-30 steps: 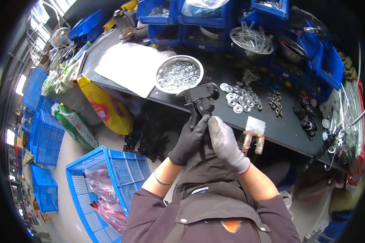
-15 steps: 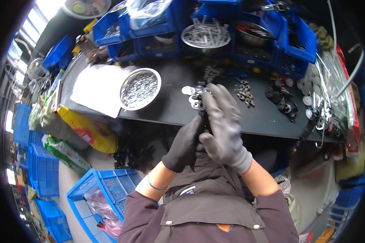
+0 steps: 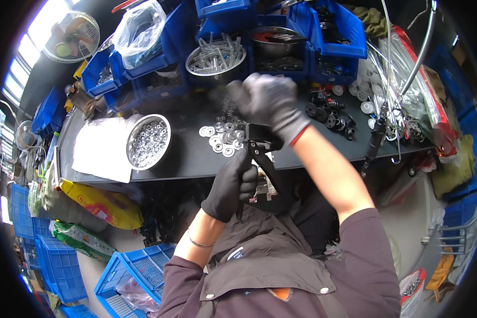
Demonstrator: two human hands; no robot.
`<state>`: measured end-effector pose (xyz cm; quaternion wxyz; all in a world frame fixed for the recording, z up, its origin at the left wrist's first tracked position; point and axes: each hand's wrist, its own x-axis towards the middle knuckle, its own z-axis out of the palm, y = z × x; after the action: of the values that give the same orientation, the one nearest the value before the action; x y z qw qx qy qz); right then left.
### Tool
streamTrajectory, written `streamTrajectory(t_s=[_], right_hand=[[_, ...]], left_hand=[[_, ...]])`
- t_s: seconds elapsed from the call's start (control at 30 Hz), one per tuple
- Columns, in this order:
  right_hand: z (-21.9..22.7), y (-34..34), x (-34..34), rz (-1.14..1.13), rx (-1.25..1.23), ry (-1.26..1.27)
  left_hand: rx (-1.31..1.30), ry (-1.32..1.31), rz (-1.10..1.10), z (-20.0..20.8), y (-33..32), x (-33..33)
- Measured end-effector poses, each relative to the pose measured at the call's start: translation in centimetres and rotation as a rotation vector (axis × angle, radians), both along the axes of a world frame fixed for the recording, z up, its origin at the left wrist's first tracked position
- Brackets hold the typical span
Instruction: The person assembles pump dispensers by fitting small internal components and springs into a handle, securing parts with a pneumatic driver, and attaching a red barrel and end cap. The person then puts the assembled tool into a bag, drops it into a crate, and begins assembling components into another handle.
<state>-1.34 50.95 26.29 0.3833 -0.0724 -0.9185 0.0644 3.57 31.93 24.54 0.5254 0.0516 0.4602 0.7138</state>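
Note:
My left hand (image 3: 230,183), in a dark glove, is closed around a black bracket-like part (image 3: 266,168) held over the table's front edge. A squared black end stands at the top of this part, and a long flat leg slants down from it. My right hand (image 3: 270,102), in a grey glove, is raised over the table beyond that part, and its fingers are smeared by motion. Beside it lies a heap of small springs (image 3: 229,108), partly blurred. Shiny round washers (image 3: 217,142) are spread on the dark table just left of the black part.
A steel bowl of small metal pieces (image 3: 163,123) stands at left beside a white sheet (image 3: 98,153). Behind are a bowl of long springs (image 3: 241,66) and blue bins (image 3: 350,49). Black knobs (image 3: 331,119) and a hanging power screwdriver (image 3: 375,142) are at right.
My right hand has come away from my left and moved forward over the table. The black part now shows plainly in my left hand. The whole view has shifted to the right.

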Motion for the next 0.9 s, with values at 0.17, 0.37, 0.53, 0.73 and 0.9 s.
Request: streamTrajectory(t_s=[0.17, 0.37, 0.53, 0.73, 0.9], right_hand=[[-0.4, 7.0, 0.9, -0.116, -0.128, 0.219], [-1.2, -4.5, 7.1, 0.503, -0.088, -0.044], [-3.8, -3.7, 9.9, 0.674, -0.133, -0.232], [-8.2, 2.9, 10.2, 0.370, -0.487, -0.106], [-9.3, 7.1, 3.9, 0.107, -0.636, -0.157]], left_hand=[[0.328, -0.277, -0.103, -0.4, -1.4, -0.6], [0.113, -0.139, -0.031, -1.4, -1.0, 0.0], [0.279, -0.275, 0.192, -2.5, -2.1, -1.4], [0.921, -0.559, 0.144, -2.9, -3.7, -6.5], [0.525, -0.085, 0.324, -2.2, -1.7, -6.2]])
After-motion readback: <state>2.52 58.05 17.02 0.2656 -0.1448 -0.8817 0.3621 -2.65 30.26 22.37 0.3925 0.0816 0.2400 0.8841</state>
